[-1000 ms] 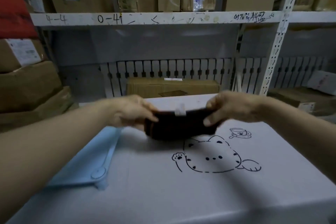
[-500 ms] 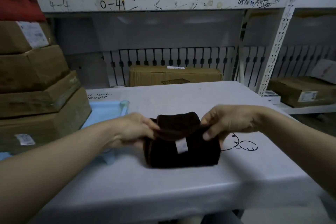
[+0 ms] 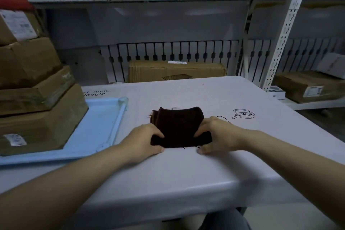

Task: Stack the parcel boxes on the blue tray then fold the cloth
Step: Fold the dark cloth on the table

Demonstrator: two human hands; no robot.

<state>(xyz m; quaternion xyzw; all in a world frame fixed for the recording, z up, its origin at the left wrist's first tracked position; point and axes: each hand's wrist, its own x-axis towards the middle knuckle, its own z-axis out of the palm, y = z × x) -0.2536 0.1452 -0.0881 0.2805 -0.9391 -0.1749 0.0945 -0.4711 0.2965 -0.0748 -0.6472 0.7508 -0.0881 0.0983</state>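
Observation:
A dark brown cloth (image 3: pixel 179 125), folded into a small thick square, lies on the white table (image 3: pixel 186 173) in the middle. My left hand (image 3: pixel 144 140) pinches its near left corner. My right hand (image 3: pixel 214 134) pinches its near right corner, thumb on top. At the left stands the blue tray (image 3: pixel 100 123) with several brown parcel boxes (image 3: pixel 37 102) stacked on it, the largest at the bottom.
A white metal shelf rack (image 3: pixel 283 43) stands behind the table, with cardboard boxes (image 3: pixel 175 71) on its lower level and more above. Another box (image 3: pixel 308 86) sits at the right. The table's near edge runs close below my forearms.
Both hands have folded the cloth's upper flap down and now hold its near corners flat on the table. The camera has tilted, showing more of the tray and boxes.

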